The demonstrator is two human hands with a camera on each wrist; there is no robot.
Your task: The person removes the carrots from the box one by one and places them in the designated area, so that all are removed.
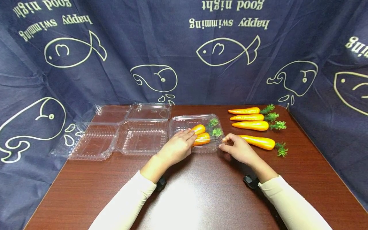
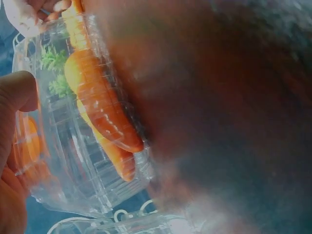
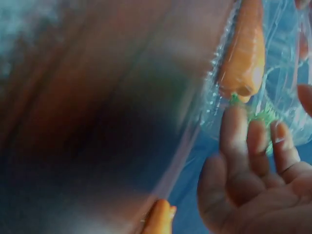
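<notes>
A clear plastic clamshell container (image 1: 178, 119) lies on the table with its lid down over two orange carrots (image 1: 202, 138) with green tops. Over the lid's left part rests my left hand (image 1: 179, 144), fingers reaching across the carrots; its thumb (image 2: 22, 90) lies along the plastic in the left wrist view. My right hand (image 1: 237, 147) is at the container's right edge, thumb and forefinger pinching around the rim near the front corner. Seen from the right wrist, its fingers (image 3: 234, 129) lie against the plastic beside a green carrot top (image 3: 263, 114).
An open clear container (image 1: 143, 137) stands left of the closed one, and another open container (image 1: 96, 140) farther left. On the right, a loose carrot (image 1: 260, 142) lies just beyond my right hand, with three more carrots (image 1: 250, 125) behind it. A dark blue printed curtain (image 1: 184, 83) hangs behind the table.
</notes>
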